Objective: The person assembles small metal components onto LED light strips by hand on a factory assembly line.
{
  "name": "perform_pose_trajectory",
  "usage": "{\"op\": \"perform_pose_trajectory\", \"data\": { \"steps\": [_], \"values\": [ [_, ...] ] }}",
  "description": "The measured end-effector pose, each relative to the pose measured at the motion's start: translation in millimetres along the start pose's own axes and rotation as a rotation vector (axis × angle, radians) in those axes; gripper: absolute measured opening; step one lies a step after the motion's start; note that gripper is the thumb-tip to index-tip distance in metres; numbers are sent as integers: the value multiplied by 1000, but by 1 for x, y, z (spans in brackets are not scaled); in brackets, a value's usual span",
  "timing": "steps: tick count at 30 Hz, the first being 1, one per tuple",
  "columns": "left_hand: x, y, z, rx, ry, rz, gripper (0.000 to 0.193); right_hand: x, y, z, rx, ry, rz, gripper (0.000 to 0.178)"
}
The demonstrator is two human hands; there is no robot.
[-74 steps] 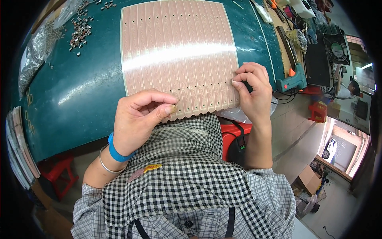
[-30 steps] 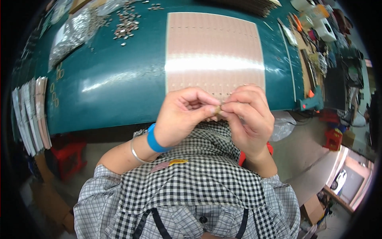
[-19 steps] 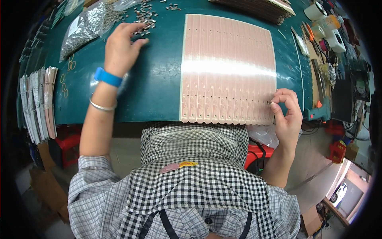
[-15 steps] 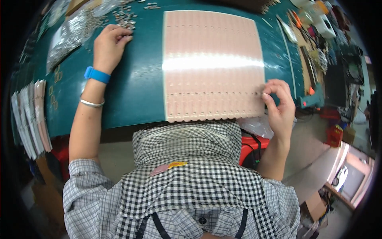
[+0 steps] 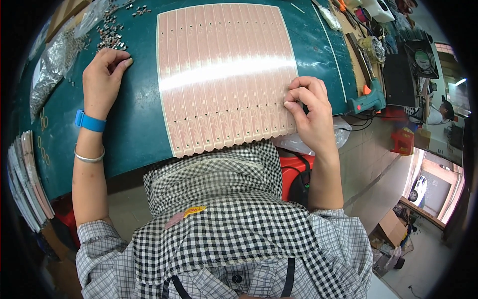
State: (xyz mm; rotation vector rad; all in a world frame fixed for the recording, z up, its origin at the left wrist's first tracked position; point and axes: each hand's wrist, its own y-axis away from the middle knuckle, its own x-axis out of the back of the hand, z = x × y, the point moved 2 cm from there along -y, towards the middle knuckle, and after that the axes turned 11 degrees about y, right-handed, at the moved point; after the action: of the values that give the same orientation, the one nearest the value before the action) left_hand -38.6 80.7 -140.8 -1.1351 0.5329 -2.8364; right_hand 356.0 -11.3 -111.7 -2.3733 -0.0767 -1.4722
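two bare hands are at work, well apart from each other; nearest, in front of the checked apron [image 5: 219,234], the pink sheet [image 5: 219,47] lies flat on the teal surface [image 5: 139,119], marked off into long strips with rows of small dark holes, its scalloped near edge toward the person's lap; the right hand [image 5: 312,108] is at the sheet's right margin, thumb and forefinger narrowed close together, though whether they hold a small piece cannot be told; below it, partly hidden by the forearm, a clear plastic bag [image 5: 342,133] sits slack, its contents unclear; farther out, the left hand [image 5: 101,77] is just short of the loose pile of small metal pieces [image 5: 110,35], its fingertips drawn into a narrow pinch, with nothing certain to be seen between them;

the step in hand looks to be picking from the pile with the left while the right minds a spot on the sheet; the next move would seem to call for a light, precise pinch that singles out one piece, and a steady right hand so the sheet does not shift;

beside the pile, a silvery bag [image 5: 50,82] bulges with what look like more small metal bits; off at the far right, a cardboard box [image 5: 391,226] is on the floor, its inside too unclear to read
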Motion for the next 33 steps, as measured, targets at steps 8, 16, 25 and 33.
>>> {"op": "perform_pose_trajectory", "data": {
  "steps": [8, 16, 25, 33],
  "values": [
    [-1, 1, 7, 88, 39, 51, 13, -3, -2, -2, -6, 34, -9, 13],
    [11, 11, 35, 75, 432, -3, 13, 0, -11, -24, 127, 293, 27, 14],
    [-25, 55, 123, 380, 1302, -251, 23, 18, -20, -42, 129, -164, 106, 19],
    [-44, 68, 140, 481, 1417, -399, 49, -6, -32, -97, 69, -763, -174, 15]
  ]
}}
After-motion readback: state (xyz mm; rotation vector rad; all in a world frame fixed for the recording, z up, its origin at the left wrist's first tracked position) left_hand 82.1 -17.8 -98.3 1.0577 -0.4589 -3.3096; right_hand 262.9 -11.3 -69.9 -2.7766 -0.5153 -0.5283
